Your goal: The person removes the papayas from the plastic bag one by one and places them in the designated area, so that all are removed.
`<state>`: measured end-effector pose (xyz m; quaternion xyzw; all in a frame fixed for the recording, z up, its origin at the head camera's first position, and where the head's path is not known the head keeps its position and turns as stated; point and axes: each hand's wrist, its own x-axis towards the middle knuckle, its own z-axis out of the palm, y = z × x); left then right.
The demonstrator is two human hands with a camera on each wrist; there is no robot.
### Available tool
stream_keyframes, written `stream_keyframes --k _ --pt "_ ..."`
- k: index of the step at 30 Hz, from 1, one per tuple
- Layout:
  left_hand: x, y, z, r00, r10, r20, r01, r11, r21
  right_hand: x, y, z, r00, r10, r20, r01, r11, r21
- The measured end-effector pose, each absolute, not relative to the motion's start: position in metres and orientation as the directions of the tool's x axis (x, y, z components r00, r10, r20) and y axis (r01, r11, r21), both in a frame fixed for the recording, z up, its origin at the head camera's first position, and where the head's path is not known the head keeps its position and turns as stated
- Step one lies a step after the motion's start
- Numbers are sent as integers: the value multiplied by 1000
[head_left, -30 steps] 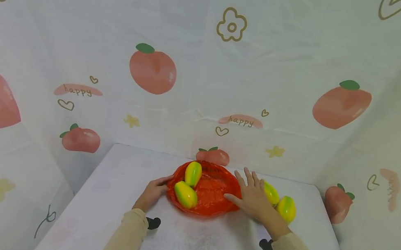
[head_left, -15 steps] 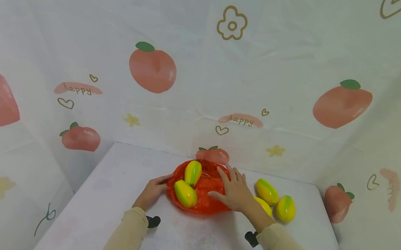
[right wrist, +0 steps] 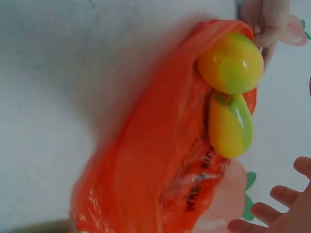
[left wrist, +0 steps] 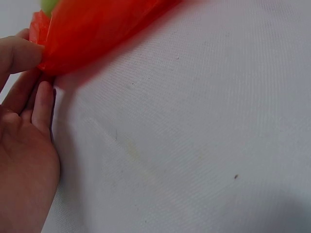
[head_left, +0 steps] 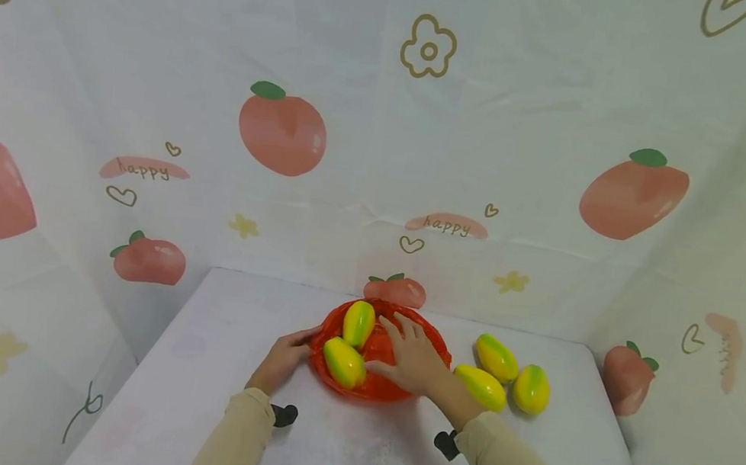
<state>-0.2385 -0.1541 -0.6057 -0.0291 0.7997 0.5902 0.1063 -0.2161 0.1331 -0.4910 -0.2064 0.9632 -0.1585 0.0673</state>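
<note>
A red plastic bag (head_left: 375,394) lies spread on the table with its mouth facing up. Two glossy yellow-green mangoes sit in its left part, one mango (head_left: 359,324) behind the other mango (head_left: 344,363). My left hand (head_left: 282,360) pinches the bag's left edge; in the left wrist view the thumb (left wrist: 24,56) presses the plastic from above, fingers beneath. Over the bag's right half hovers my right hand (head_left: 415,360), fingers spread and holding nothing, thumb close to the front mango. The right wrist view shows its fingertips (right wrist: 286,195) apart from the bag (right wrist: 141,131).
Right of the bag, three more mangoes lie grouped on the white table (head_left: 333,458): a rear mango (head_left: 497,358), a front mango (head_left: 480,387) and a right mango (head_left: 531,389). A fruit-printed cloth (head_left: 346,229) hangs behind the table and along its sides.
My right hand has moved left from the bag's right rim to over its inside, uncovering the mangoes on the right. The left hand and the two mangoes in the bag have stayed put.
</note>
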Motion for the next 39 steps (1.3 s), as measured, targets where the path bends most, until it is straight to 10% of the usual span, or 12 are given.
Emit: stream_keyframes --k 39 --pt "-238 -157 -602 -971 90 -223 -192 267 944 -216 77 -534 -905 -390 -172 -202 749 -631"
